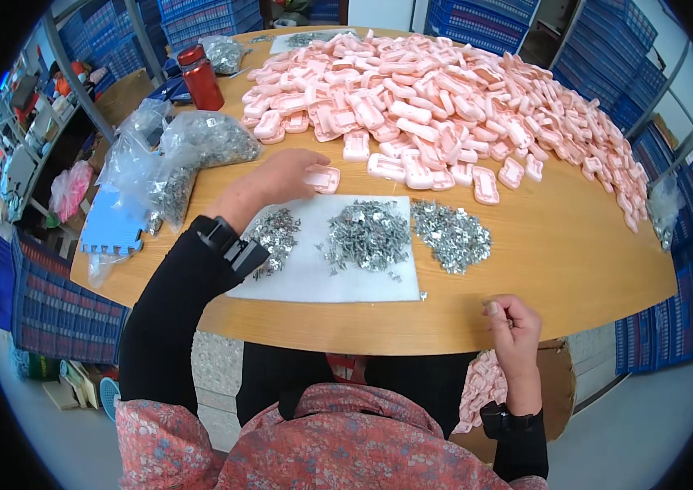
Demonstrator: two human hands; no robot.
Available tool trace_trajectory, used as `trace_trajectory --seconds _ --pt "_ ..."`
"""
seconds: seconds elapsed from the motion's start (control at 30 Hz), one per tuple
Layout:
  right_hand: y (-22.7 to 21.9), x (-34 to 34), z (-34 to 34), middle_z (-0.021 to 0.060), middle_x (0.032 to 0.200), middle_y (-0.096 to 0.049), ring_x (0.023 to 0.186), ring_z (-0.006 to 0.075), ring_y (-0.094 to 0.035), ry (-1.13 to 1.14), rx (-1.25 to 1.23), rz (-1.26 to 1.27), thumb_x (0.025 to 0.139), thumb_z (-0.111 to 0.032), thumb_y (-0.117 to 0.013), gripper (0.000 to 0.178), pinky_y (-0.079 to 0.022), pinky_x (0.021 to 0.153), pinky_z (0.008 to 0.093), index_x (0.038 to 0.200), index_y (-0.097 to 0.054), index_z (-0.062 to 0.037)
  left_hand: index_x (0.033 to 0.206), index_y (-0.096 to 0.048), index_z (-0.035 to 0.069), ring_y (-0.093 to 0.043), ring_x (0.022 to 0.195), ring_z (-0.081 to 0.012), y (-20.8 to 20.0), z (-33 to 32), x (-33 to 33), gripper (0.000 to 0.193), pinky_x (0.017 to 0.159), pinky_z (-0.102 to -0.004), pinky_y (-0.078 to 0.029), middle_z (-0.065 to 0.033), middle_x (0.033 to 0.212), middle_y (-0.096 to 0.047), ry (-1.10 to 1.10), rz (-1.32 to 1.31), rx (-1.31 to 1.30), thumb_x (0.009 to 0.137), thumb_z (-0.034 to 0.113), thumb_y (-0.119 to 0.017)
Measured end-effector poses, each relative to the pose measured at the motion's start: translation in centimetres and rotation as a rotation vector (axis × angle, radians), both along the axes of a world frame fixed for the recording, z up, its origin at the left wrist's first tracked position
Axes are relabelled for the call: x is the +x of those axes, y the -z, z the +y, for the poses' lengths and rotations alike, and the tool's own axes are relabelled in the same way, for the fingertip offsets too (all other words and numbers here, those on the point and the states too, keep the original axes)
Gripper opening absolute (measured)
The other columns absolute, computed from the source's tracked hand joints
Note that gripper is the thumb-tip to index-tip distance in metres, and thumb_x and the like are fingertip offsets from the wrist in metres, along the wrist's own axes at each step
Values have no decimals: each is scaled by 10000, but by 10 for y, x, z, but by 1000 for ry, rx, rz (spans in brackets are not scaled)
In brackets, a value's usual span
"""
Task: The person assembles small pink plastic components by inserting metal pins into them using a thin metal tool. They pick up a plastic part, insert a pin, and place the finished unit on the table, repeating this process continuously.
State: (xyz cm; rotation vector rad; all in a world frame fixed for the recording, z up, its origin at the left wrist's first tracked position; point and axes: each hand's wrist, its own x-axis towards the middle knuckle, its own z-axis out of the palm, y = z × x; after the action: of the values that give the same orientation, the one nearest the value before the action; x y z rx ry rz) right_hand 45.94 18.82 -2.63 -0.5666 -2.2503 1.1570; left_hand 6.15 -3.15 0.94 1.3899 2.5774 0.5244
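Note:
My left hand reaches over the table, its fingers closed on a pink plastic shell at the near edge of a big heap of such shells. Just below it lies a white foam sheet bearing two piles of small silver metal pieces, a smaller pile and a larger pile. A third metal pile sits on bare wood right of the sheet. My right hand is curled at the table's front edge, thumb against fingers; whatever it may hold is too small to name.
Clear bags of metal pieces and a red bottle stand at the left, near a blue foam mat. Under the right edge, a box has more pink shells beside my wrist. Blue crates are stacked around the table.

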Motion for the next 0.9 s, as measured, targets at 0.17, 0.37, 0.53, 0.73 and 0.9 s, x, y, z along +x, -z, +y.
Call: trace_trajectory --seconds 0.17,0.37,0.53,0.73,0.9 --pt "-3 -20 -5 59 711 -604 622 115 -524 -14 -16 -53 909 -73 -670 115 -424 574 263 850 -636 19 1329 -580 97 -598 1149 -335 10 10 -22 573 1007 -381 -463 -165 1255 -637 107 30 -120 769 143 -692" --pt "-13 -32 -8 6 712 -574 652 72 -507 -35 -75 -29 993 -175 -571 221 -406 594 224 925 -655 18 1408 -499 86 -648 1000 -245 -7 4 -30 539 876 -366 -529 -135 1069 -652 -46 -394 124 893 209 -602" --pt "-24 -51 -15 6 710 -540 654 74 -488 -104 -154 -21 1051 -236 -457 338 -390 595 225 962 -649 28 1396 -416 36 -659 839 -225 -17 -22 10 455 677 -355 -557 -150 1018 -637 -91 -1440 611 1008 271 -374" --pt "-23 -83 -33 26 704 -525 665 93 -493 -195 -215 83 1062 -240 -428 331 -410 634 249 1011 -613 30 1536 -271 95 -669 810 -224 -11 -46 67 571 671 -337 -555 -176 1079 -649 94 -1750 727 1055 402 -290" --pt "-25 -86 -39 22 696 -479 687 116 -513 -229 -277 63 1073 -225 -377 293 -427 651 267 1132 -559 -3 1545 -255 109 -670 859 -240 14 -52 102 592 685 -343 -557 -161 1078 -649 40 -1782 799 1055 439 -297"
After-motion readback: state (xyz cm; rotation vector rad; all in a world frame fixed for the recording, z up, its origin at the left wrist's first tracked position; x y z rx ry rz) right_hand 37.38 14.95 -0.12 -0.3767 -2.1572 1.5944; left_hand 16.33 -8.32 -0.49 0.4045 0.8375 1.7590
